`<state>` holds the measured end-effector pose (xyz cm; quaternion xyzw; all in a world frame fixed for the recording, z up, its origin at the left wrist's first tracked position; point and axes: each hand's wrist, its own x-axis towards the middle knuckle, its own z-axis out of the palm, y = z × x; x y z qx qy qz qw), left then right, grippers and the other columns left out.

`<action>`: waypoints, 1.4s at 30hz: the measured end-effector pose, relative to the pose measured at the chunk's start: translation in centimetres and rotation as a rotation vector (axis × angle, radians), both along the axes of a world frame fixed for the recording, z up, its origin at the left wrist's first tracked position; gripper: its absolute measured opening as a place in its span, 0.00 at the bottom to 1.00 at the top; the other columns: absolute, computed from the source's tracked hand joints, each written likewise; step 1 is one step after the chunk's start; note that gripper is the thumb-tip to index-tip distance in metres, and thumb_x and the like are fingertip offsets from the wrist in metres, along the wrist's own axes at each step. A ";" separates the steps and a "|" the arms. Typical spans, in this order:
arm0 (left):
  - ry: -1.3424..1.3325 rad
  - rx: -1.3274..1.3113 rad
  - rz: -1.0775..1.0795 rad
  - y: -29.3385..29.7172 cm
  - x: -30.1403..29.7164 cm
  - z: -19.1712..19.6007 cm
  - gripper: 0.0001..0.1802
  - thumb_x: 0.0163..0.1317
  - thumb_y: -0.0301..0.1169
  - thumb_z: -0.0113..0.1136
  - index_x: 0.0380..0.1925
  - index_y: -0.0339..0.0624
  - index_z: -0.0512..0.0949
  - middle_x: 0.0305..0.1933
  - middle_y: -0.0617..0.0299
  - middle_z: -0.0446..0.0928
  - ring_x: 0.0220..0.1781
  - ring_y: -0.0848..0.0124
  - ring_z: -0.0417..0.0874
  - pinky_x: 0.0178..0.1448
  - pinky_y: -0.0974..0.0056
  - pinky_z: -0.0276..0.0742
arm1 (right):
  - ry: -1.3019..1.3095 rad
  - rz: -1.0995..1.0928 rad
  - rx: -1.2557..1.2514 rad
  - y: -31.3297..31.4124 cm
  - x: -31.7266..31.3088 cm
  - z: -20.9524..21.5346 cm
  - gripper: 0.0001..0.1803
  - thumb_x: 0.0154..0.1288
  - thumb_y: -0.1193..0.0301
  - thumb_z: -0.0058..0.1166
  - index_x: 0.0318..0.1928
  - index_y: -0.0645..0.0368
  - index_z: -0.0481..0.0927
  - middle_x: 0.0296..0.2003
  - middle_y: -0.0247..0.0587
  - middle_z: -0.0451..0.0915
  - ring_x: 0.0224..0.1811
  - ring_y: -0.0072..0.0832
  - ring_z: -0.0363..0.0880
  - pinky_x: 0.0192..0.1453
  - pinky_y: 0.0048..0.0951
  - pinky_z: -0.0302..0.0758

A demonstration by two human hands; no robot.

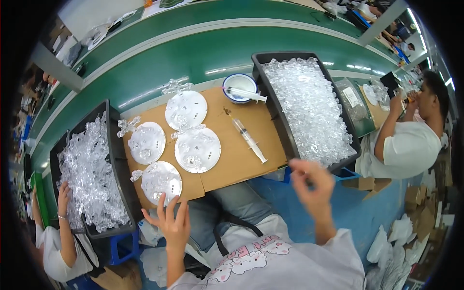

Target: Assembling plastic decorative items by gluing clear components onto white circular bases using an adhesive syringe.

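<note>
My left hand is open, its fingers spread at the near edge of the lowest white disc. Clear plastic pieces lie on that disc and stick out past its left side. Beyond it, several more white discs bear similar clear pieces on the cardboard sheet. My right hand hovers by the near corner of the right black bin. Its fingers are curled into a pinch and slightly blurred; whatever is in them cannot be made out. Small clear plastic pieces fill that bin.
A syringe lies on the cardboard; another syringe rests across a blue-rimmed white bowl. At left, a black bin holds clear plastic pieces, with another person's hand at it. A co-worker sits at right.
</note>
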<state>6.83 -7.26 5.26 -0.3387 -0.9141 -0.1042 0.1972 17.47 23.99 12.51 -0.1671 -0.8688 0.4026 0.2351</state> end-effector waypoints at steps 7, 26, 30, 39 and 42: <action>-0.191 0.150 0.094 0.6 2.7 -3.1 0.14 0.51 0.26 0.65 0.39 0.53 0.82 0.47 0.70 0.78 0.63 0.61 0.71 0.70 0.31 0.29 | -0.107 0.152 0.979 11.3 -9.7 0.7 0.16 0.48 0.75 0.64 0.41 0.48 0.82 0.36 0.32 0.77 0.39 0.29 0.76 0.39 0.26 0.75; -0.259 0.417 0.298 -1.7 2.4 -4.2 0.14 0.52 0.25 0.65 0.41 0.52 0.82 0.44 0.71 0.79 0.59 0.64 0.74 0.72 0.38 0.36 | -0.119 0.303 -0.598 -9.0 -10.5 -4.9 0.10 0.57 0.79 0.62 0.41 0.65 0.80 0.34 0.36 0.82 0.36 0.18 0.80 0.43 0.18 0.75; -0.149 0.433 0.352 -2.6 1.7 -5.5 0.16 0.51 0.26 0.67 0.41 0.52 0.82 0.46 0.70 0.78 0.58 0.64 0.73 0.71 0.39 0.41 | -0.194 0.418 -0.411 -15.5 -13.2 -8.6 0.11 0.56 0.73 0.66 0.37 0.66 0.81 0.29 0.38 0.83 0.30 0.19 0.80 0.36 0.19 0.78; -0.119 0.488 0.299 -3.8 -1.0 -5.7 0.19 0.48 0.29 0.70 0.43 0.57 0.83 0.56 0.63 0.71 0.63 0.58 0.65 0.68 0.41 0.49 | -0.291 0.406 -0.419 -17.5 -15.3 -11.3 0.13 0.54 0.69 0.68 0.32 0.67 0.81 0.25 0.42 0.83 0.27 0.20 0.82 0.34 0.21 0.79; -0.220 0.410 0.194 -4.1 -2.6 -5.7 0.20 0.48 0.30 0.70 0.44 0.57 0.82 0.57 0.63 0.71 0.64 0.56 0.64 0.69 0.42 0.50 | -0.347 0.457 -0.342 -17.3 -15.7 -11.1 0.13 0.54 0.69 0.68 0.32 0.67 0.81 0.25 0.42 0.83 0.27 0.20 0.82 0.34 0.21 0.79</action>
